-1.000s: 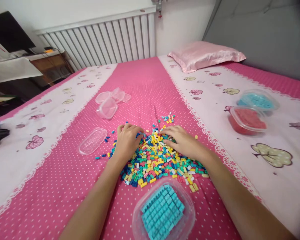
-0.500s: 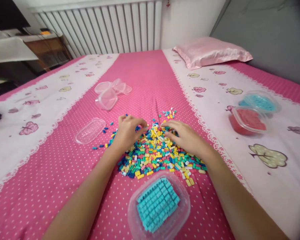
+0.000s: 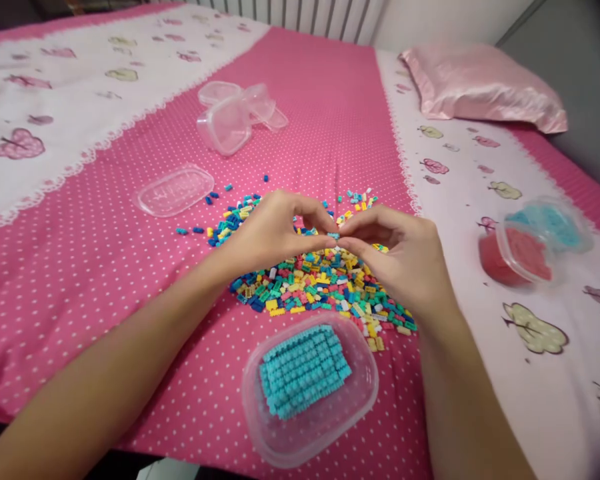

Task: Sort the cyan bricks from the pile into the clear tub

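Above the heap of small toy bricks [image 3: 310, 280], my left hand [image 3: 285, 227] and my right hand [image 3: 400, 247] meet at the fingertips. Between them they pinch a small light-blue toy brick [image 3: 334, 235], mostly covered by the fingers. Both hands are closed on it. The heap mixes yellow, green, blue, red and white bricks. Nearer to me a clear plastic tub [image 3: 365, 407] holds a block of turquoise bricks [image 3: 305, 370] set in tight rows.
Clear empty tubs [image 3: 230, 127] lie farther back on the pink bedspread [image 3: 325, 87], and a clear lid [image 3: 175, 191] at the left. On the right stand a tub of red bricks [image 3: 515, 253] and a tub of turquoise bricks [image 3: 555, 223]. A pink pillow [image 3: 480, 87] lies behind.
My hands, apart over the heap before, have come together at the fingertips with a light-blue brick between them. The view has tipped downward.
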Demonstrator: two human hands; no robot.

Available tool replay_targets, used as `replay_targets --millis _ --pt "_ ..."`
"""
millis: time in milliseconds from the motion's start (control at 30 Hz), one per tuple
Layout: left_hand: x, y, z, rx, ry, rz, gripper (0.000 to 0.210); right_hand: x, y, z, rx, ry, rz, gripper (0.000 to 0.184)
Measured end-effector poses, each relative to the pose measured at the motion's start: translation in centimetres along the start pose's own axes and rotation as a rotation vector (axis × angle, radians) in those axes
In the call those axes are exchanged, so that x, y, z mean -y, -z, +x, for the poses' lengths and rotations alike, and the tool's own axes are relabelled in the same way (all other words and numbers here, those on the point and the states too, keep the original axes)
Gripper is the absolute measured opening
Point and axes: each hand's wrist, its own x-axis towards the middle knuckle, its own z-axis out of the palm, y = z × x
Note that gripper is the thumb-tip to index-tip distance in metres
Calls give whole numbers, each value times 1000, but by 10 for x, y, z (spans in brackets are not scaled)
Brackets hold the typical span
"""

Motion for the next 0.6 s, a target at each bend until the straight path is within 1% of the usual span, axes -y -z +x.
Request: replay_targets --millis 133,233,333,433,533,567,600 --pt "4 0 1 50 75 -86 14 -1 -3 -1 14 24 -83 7" --pt "6 -3 1 99 147 -154 19 -3 -3 0 27 48 -149 6" --pt "6 -4 1 128 179 -165 29 -1 4 1 35 76 -205 10" --pt "9 -2 1 122 179 -102 32 15 15 -9 44 129 -326 12" --pt "13 2 2 87 175 -45 29 41 21 -37 132 131 -430 9" --pt "14 3 2 75 169 -28 29 50 21 -49 203 106 -464 9" --pt "15 4 2 62 162 -12 30 57 20 -60 285 118 -497 9"
